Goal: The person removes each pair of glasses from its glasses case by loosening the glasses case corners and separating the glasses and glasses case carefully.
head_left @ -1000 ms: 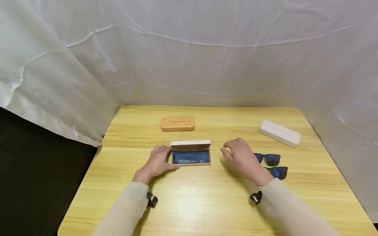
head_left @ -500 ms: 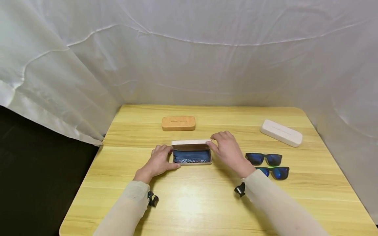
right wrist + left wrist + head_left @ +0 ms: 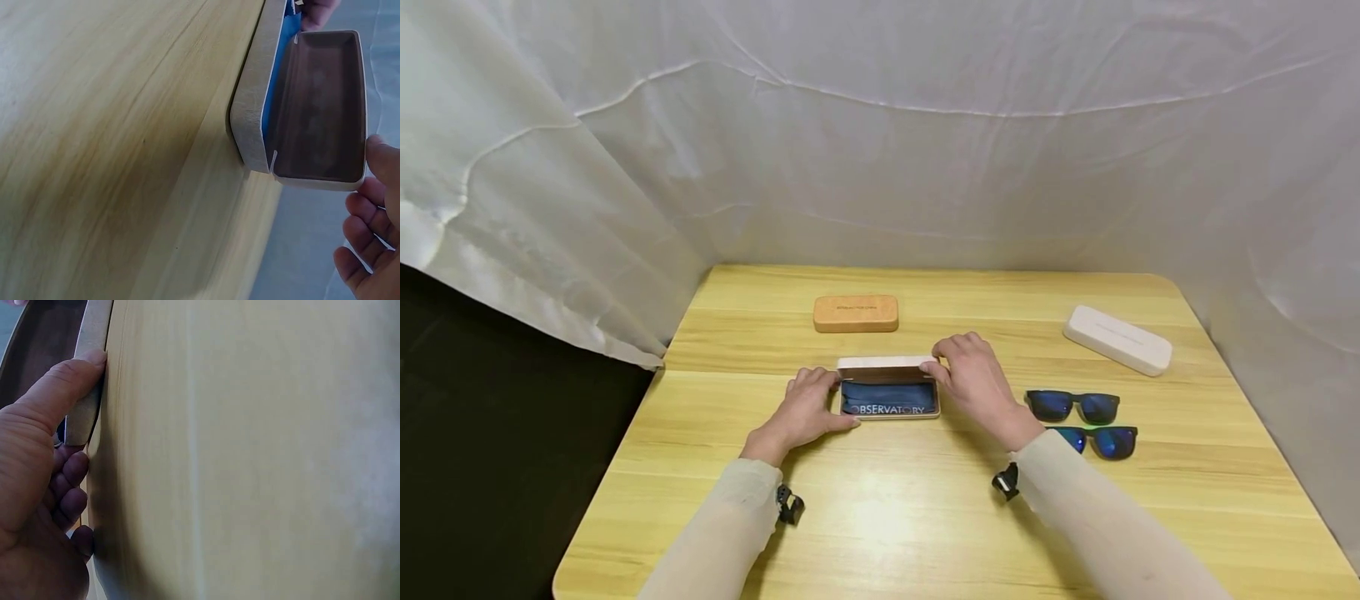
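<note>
An open beige glasses case [image 3: 889,412] lies mid-table with a blue cloth [image 3: 887,398] printed OBSERVATORY inside. Its lid [image 3: 886,363] stands up at the back. My left hand [image 3: 820,402] grips the case's left end, thumb along the front edge; the left wrist view shows that thumb [image 3: 59,394] pressed on the case wall [image 3: 87,375]. My right hand [image 3: 943,368] holds the lid's right end with curled fingers. In the right wrist view the brown-lined lid [image 3: 319,106] gapes, with my right hand [image 3: 372,206] at its edge.
Two pairs of dark sunglasses with blue lenses [image 3: 1072,406] [image 3: 1105,440] lie just right of my right hand. An orange closed case [image 3: 855,313] sits behind the open one, a white closed case [image 3: 1117,339] at the far right. White cloth walls surround the wooden table [image 3: 880,517].
My right hand moved left from above the sunglasses to the lid's right end and took hold of it. The left hand and the case stayed put.
</note>
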Tool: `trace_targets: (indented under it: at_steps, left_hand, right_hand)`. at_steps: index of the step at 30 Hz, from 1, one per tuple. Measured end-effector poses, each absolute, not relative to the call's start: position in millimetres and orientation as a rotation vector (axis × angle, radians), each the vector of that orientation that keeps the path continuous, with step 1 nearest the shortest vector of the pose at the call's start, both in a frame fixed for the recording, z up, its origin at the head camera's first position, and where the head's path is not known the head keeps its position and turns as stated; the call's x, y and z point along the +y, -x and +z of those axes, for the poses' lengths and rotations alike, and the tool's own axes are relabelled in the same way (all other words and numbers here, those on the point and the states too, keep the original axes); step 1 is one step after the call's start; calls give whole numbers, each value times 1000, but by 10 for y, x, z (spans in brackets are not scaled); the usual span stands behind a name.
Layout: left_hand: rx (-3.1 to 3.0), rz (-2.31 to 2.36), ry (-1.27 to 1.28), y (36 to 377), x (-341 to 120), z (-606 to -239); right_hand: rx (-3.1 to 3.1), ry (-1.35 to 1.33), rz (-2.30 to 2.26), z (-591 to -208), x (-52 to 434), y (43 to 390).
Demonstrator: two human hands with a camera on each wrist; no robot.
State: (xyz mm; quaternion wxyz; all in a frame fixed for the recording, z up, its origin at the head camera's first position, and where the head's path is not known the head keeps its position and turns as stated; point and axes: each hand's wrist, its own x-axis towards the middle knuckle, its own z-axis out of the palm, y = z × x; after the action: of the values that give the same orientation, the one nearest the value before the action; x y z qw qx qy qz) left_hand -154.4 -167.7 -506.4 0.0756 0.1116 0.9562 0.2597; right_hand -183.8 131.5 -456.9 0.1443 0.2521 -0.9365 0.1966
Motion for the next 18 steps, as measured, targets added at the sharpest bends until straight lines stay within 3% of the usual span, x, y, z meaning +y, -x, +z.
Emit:
trace_targets:
  at_steps: [18]
  left_hand:
    - [2860,780,-331,1535,-1659,-5052]
  right_hand:
    - [-2507,-864,396,-4670,1319,1836]
